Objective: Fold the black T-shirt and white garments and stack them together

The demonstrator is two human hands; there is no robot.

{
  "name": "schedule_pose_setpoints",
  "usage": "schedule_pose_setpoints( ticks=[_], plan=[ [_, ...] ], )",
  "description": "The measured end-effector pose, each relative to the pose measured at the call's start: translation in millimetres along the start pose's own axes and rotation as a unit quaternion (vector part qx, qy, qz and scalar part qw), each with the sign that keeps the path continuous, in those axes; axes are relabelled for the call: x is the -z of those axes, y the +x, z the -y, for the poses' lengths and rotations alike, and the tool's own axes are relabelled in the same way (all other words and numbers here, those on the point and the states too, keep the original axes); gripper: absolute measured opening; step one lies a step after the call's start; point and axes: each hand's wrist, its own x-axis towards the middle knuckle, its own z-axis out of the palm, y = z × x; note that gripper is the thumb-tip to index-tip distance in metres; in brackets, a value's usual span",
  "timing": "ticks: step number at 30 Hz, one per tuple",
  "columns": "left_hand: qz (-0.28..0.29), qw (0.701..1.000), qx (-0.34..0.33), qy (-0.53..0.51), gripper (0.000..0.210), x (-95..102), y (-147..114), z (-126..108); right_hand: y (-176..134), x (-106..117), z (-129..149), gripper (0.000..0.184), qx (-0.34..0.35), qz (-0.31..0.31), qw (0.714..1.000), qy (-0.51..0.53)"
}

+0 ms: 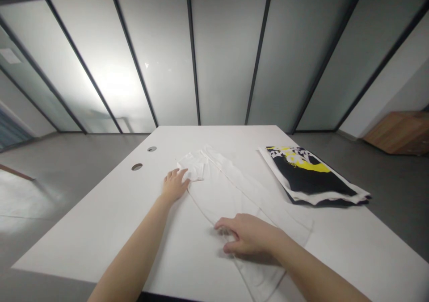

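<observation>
A thin white garment (pixel 231 190), partly folded, lies on the white table, its outline faint against the top. My left hand (pixel 174 185) rests with fingers spread on the garment's left edge, beside a small sleeve-like part (pixel 193 167). Over the near left edge of the cloth is my right hand (pixel 246 235), its fingers bent and the thumb apart from them. No cloth shows gripped in it; whether the fingertips touch the fabric I cannot tell.
A stack of folded clothes (pixel 311 172), with a black, yellow and white one on top, lies at the table's right edge. Two round holes pierce the left side of the table (pixel 100 230). Behind stands a frosted glass partition (pixel 224 56); a wooden piece (pixel 398 132) is at far right.
</observation>
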Motion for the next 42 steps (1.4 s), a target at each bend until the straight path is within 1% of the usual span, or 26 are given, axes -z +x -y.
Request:
schedule_pose_setpoints(
  ticks=[1,2,3,5,7,12,15,17,19,21,24,27,29,31,33,35,37,39,41,42],
  plan=[
    [0.021,1.000,-0.008,0.002,0.049,-1.8,0,2,1,-1,1,0.059,0.001,-0.002,1.000,-0.001],
    [0.042,0.999,-0.013,0.000,0.050,-2.8,1,3,2,-1,3,0.062,0.001,0.000,1.000,-0.003],
    [0.059,0.998,-0.014,-0.003,0.050,-2.8,0,3,2,-2,4,0.060,0.000,0.006,1.000,-0.006],
    [0.076,0.997,-0.002,-0.002,0.050,0.0,-1,3,3,-4,4,0.049,0.002,0.017,1.000,-0.016],
    [0.075,0.997,0.014,0.011,0.050,5.2,-4,3,3,-6,3,0.042,0.012,0.015,0.999,-0.030],
    [0.080,0.992,0.087,0.048,0.052,17.5,-8,11,7,-16,-6,0.036,0.060,-0.016,0.997,-0.050],
    [0.090,0.985,0.130,0.065,0.056,21.9,-8,19,12,-22,-14,0.035,0.106,-0.052,0.992,-0.041],
    [0.090,0.981,0.156,0.072,0.059,24.4,-7,24,14,-23,-20,0.036,0.113,-0.081,0.989,-0.042],
    [0.086,0.978,0.177,0.073,0.061,26.4,-6,27,15,-21,-25,0.039,0.088,-0.105,0.989,-0.048],
    [0.085,0.975,0.191,0.071,0.062,27.1,-6,31,15,-17,-32,0.044,0.045,-0.124,0.990,-0.057],
    [0.075,0.976,0.189,0.079,0.063,24.4,-5,35,17,-13,-48,0.061,-0.037,-0.160,0.984,-0.075],
    [0.060,0.979,0.171,0.093,0.064,18.5,-4,38,20,-10,-72,0.077,-0.112,-0.200,0.967,-0.111],
    [0.047,0.984,0.147,0.091,0.065,15.1,-2,40,21,-8,-88,0.081,-0.161,-0.212,0.955,-0.135],
    [0.035,0.990,0.114,0.078,0.057,13.1,1,43,21,-7,-102,0.082,-0.213,-0.220,0.940,-0.148],
    [0.026,0.996,0.064,0.055,0.043,12.4,4,46,20,-5,-110,0.079,-0.256,-0.230,0.926,-0.155],
    [0.024,1.000,-0.010,0.014,0.035,12.2,6,48,20,-2,-114,0.074,-0.292,-0.247,0.910,-0.160],
    [0.037,0.994,-0.089,-0.044,0.039,12.3,7,49,21,2,-114,0.068,-0.312,-0.266,0.898,-0.160],
    [0.055,0.984,-0.141,-0.093,0.046,14.0,6,46,21,6,-113,0.061,-0.312,-0.279,0.895,-0.151],
    [0.070,0.981,-0.151,-0.102,0.041,18.5,5,42,21,9,-110,0.056,-0.303,-0.281,0.900,-0.139],
    [0.079,0.982,-0.140,-0.095,0.036,21.9,5,40,20,11,-108,0.057,-0.296,-0.278,0.904,-0.134]
  ],
)
